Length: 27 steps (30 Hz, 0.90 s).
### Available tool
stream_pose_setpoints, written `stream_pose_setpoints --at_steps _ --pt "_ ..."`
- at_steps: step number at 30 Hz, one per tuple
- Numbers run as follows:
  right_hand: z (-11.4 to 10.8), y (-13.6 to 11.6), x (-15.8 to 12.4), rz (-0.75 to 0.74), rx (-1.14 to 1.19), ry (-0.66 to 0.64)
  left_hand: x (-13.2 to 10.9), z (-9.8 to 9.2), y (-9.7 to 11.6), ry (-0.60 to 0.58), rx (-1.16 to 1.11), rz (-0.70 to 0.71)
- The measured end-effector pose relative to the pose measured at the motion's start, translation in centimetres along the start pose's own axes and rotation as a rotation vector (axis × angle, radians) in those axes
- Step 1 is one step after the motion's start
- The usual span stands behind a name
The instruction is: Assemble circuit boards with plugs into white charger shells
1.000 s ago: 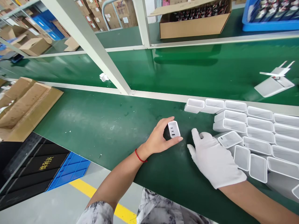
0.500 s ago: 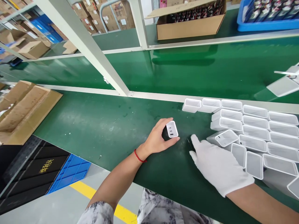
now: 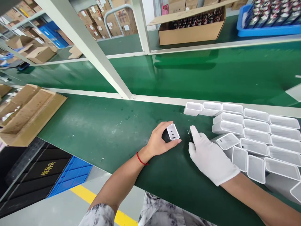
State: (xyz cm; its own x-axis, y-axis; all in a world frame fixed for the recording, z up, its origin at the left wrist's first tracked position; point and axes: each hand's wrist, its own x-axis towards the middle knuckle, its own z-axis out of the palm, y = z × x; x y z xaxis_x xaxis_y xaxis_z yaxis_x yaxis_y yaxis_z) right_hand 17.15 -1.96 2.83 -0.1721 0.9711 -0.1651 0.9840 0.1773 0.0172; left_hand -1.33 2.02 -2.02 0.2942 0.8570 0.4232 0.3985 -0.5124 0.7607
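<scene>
My bare left hand (image 3: 161, 136) is closed around a white charger housing (image 3: 173, 131) with several port slots in its face; the housing's side looks black. In my gloved right hand (image 3: 207, 157), thumb and forefinger pinch a small black part (image 3: 190, 135) that shows thin light pins. The two held things are a short way apart, not touching. Just right of the glove, a slotted white housing (image 3: 227, 141) leans at an angle beside the rows of open white housings (image 3: 255, 135).
A cardboard box (image 3: 47, 116) sits at the bench's left end. On the shelf above are an open carton (image 3: 188, 34) and a blue tray (image 3: 270, 31) of small parts. A white post (image 3: 98, 53) slants down to the back edge of the green bench (image 3: 98, 125).
My right hand has drawn slightly left and back with the black part, which now stands up off the bench with its pins showing. My left hand keeps the housing almost in place, tilted slightly.
</scene>
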Motion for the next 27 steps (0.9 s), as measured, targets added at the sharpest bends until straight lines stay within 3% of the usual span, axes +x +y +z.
stream_pose_setpoints --at_steps 5,7,11,14,19,22,27 --pt "-0.4 1.0 -0.4 -0.133 0.582 0.353 -0.1 0.1 0.0 0.025 -0.011 0.001" --pt "-0.8 1.2 -0.7 -0.150 0.809 0.399 -0.2 0.1 -0.1 0.033 -0.021 -0.004" --pt "-0.6 0.8 -0.8 0.003 1.078 0.257 -0.3 0.2 -0.2 0.030 -0.036 -0.040" --pt "0.3 0.6 -0.6 0.037 1.186 0.143 -0.3 0.3 -0.2 0.021 -0.043 -0.049" --pt "0.9 1.2 -0.9 0.066 1.414 0.161 -0.3 0.2 -0.1 0.006 -0.061 -0.065" --pt "0.8 1.2 -0.8 0.063 1.351 0.160 -0.3 0.1 0.0 -0.010 -0.057 -0.075" --pt "1.4 0.3 0.6 0.103 1.083 0.014 -0.4 0.2 -0.1 0.010 -0.042 -0.045"
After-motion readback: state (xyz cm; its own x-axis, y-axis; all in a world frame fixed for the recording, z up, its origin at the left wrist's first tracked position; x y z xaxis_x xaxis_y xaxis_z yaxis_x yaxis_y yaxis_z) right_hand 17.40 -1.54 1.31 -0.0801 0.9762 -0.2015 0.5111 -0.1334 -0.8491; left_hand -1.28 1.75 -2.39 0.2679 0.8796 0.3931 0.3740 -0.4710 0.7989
